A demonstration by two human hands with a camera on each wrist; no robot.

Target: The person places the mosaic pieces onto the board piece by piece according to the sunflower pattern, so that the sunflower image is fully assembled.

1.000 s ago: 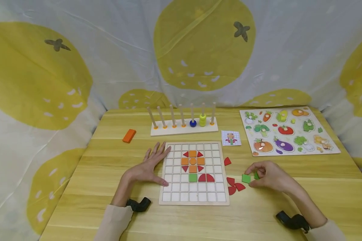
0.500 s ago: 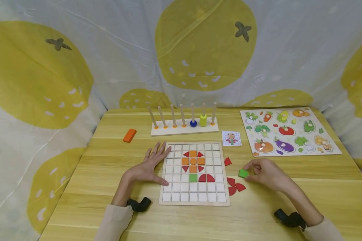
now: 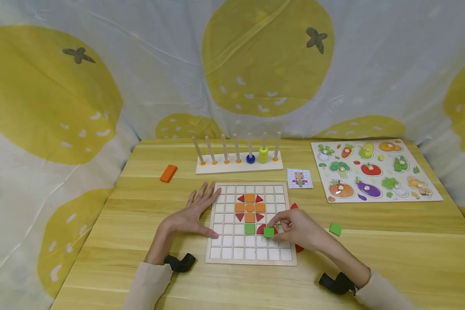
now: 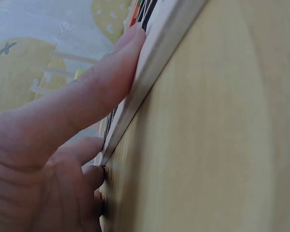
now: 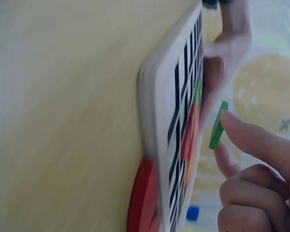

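Right hand (image 3: pixel 300 230) pinches a green tile (image 3: pixel 268 233) above the board (image 3: pixel 238 252), right of centre, likely light, stiff, best held by its edges; left hand (image 3: pixel 190 218), spread, touches the left edge; past the far right corner, a card (image 3: pixel 299 178)

No text, labels, brands or numbers readable.

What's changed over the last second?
The right hand took hold of a green square and carried it left from the table to above the grid board. A second green square now shows fully on the table. Unchanged: left hand at the board's left edge, orange pieces, peg stand, picture card.
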